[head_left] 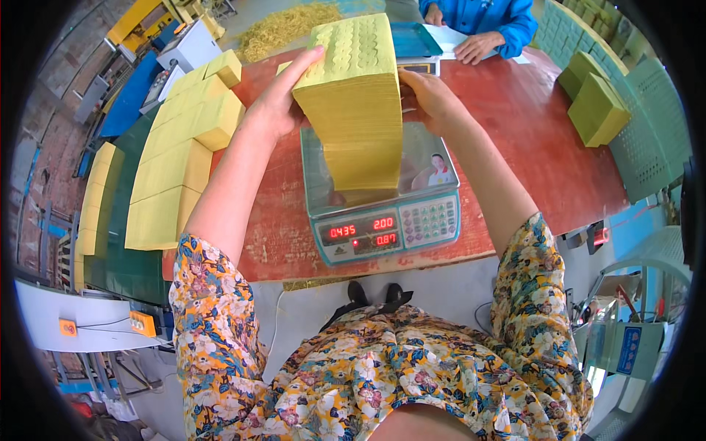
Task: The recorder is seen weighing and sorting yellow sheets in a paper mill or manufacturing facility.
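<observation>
Yellow paper stack [353, 95], clasped between left hand [279, 97] and right hand [434, 101], fingers partly hidden; scale [368, 251] beneath, red digits [343, 231] lit, keypad [429, 220] markings tiny.

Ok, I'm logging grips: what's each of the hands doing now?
Left hand: holding the yellow paper stack by its left side.
Right hand: holding the stack's right side.

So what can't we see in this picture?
In the head view:
Yellow stack: its far side faces away.
Left hand and right hand: some fingers hidden by the stack.
Scale: top partly hidden by the stack.
Person in blue: head cut off by the top edge.
</observation>
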The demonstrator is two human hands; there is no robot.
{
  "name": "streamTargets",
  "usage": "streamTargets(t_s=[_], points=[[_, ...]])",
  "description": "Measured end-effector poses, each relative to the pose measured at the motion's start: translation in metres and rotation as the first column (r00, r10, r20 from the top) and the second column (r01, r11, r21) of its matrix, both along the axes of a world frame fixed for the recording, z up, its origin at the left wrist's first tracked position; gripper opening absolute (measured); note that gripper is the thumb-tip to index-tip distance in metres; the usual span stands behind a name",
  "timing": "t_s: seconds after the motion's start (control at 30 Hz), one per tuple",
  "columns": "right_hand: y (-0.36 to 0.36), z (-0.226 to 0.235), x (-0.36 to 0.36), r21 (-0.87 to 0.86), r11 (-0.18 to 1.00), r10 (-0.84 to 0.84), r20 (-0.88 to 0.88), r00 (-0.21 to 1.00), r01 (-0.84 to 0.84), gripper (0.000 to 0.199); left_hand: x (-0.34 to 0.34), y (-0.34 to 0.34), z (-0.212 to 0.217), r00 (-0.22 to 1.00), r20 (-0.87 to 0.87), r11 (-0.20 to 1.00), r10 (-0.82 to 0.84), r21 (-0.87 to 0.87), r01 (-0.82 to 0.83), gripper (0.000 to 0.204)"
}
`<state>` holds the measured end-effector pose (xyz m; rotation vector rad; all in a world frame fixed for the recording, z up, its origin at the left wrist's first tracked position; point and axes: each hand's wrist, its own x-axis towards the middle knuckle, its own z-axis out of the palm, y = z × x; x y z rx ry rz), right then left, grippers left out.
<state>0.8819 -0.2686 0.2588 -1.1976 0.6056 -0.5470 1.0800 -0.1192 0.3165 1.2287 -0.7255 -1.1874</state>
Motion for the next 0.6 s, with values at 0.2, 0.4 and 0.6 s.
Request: streamTargets(t_s=[0.2, 0.4, 0.6], points=[[0.006, 0.006, -0.007, -0.04, 0.999, -0.026, -0.058, 0.998, 0.024, 0.035, -0.004, 0.0, -0.006, 0.998, 0.06, 1.0, -0.005, 0.001, 0.005, 0.062], [0.014, 0.01, -0.013, -0.139, 0.987, -0.09, -0.071, 0.993, 0.079, 0.036, -0.017, 0.0, -0.004, 0.976, 0.214, 0.999, 0.036, 0.031, -0.043, 0.071], [0.004, 0.003, -0.017, -0.251, 0.96, -0.165, -0.142, 0.976, 0.126, 0.033, -0.024, -0.003, -0.008, 0.954, 0.299, 0.999, 0.036, 0.028, -0.046, 0.071]])
